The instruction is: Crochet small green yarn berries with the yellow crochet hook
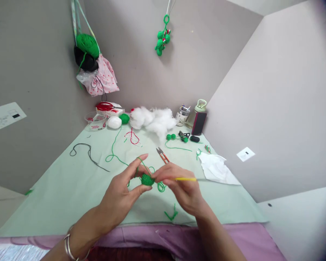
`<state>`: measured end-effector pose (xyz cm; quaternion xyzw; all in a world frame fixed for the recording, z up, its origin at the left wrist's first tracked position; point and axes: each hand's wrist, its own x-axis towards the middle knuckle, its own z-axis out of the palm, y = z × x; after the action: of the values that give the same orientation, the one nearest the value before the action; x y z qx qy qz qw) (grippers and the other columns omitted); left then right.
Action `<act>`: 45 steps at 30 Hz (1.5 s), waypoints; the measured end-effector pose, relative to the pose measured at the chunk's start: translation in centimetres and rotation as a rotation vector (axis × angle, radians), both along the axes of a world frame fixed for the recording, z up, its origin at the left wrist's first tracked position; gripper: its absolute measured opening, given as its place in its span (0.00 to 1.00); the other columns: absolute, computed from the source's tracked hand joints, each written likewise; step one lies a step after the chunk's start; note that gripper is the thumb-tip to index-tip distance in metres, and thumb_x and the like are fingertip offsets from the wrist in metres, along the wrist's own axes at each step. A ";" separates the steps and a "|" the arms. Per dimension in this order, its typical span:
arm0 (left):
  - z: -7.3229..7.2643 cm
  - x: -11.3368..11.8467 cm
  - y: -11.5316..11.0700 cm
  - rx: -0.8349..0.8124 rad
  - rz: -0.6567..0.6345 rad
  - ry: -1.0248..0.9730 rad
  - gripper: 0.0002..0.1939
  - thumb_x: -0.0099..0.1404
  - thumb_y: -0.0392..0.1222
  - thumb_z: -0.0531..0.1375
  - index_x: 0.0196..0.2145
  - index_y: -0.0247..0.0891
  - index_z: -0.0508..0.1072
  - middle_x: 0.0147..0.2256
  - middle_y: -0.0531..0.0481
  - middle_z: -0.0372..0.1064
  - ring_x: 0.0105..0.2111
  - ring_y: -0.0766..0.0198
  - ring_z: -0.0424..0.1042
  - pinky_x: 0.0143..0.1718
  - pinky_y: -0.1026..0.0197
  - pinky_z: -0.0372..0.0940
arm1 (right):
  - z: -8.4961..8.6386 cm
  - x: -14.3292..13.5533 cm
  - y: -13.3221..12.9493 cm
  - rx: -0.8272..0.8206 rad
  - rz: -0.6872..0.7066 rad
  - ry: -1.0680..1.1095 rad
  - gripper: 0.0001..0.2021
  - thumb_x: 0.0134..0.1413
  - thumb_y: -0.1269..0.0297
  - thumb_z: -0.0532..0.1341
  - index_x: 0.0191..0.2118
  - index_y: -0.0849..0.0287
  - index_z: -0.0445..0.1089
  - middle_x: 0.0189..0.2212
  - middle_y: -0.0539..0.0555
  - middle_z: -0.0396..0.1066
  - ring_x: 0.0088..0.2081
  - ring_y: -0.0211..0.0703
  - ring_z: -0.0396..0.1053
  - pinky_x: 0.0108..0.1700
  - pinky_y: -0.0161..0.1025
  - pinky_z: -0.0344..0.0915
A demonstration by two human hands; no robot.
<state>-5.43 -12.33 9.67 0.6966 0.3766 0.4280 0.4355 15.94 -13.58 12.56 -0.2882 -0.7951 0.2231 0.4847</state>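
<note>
Between thumb and fingers, my left hand (124, 186) grips a small green crocheted piece (147, 179), with green yarn (143, 165) looped over the raised index finger. My right hand (183, 186) is closed around a crochet hook (186, 179) with a yellow handle; its tip is hidden at the crocheted piece, where the fingers of both hands come close together. Just beyond the right hand lie orange-handled thread snips (162, 155). Loose green yarn coils (161, 187) rest under the hands, and a few green yarn scraps (171, 213) lie nearer the front edge.
White stuffing (154, 121) sits at the back, beside white (114, 122) and green (124, 118) yarn balls. A cup of pens (182, 116), a bottle (195, 114) and a phone (199, 123) stand back right. Crumpled white paper (216, 168) lies right; a dark cord (89, 154) lies left.
</note>
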 end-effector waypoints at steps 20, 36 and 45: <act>0.5 0.5 -0.1 -0.382 0.023 -0.260 0.34 0.59 0.42 0.70 0.62 0.42 0.68 0.40 0.52 0.75 0.46 0.56 0.75 0.57 0.50 0.67 | -2.4 -1.6 0.1 0.241 -0.161 -0.086 0.09 0.70 0.73 0.58 0.45 0.56 0.75 0.38 0.59 0.80 0.37 0.44 0.77 0.37 0.40 0.77; 0.3 1.3 -2.2 -0.469 0.032 -0.518 0.35 0.60 0.45 0.75 0.63 0.49 0.71 0.41 0.54 0.72 0.44 0.62 0.74 0.50 0.60 0.69 | -4.8 -2.3 -2.8 0.778 -0.461 -0.272 0.12 0.58 0.78 0.68 0.44 0.53 0.78 0.52 0.58 0.79 0.48 0.47 0.77 0.47 0.45 0.81; 0.7 0.5 -1.4 -0.464 -0.012 -0.522 0.37 0.56 0.42 0.77 0.62 0.49 0.73 0.39 0.54 0.72 0.42 0.63 0.72 0.47 0.62 0.67 | -3.5 -2.8 -2.2 0.191 -0.224 0.252 0.12 0.72 0.69 0.58 0.51 0.52 0.78 0.43 0.57 0.80 0.41 0.45 0.78 0.38 0.42 0.77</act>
<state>-4.91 -13.70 10.36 0.4482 0.3355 0.4921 0.6666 13.18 -15.73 9.10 -0.2974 -0.7088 0.1257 0.6272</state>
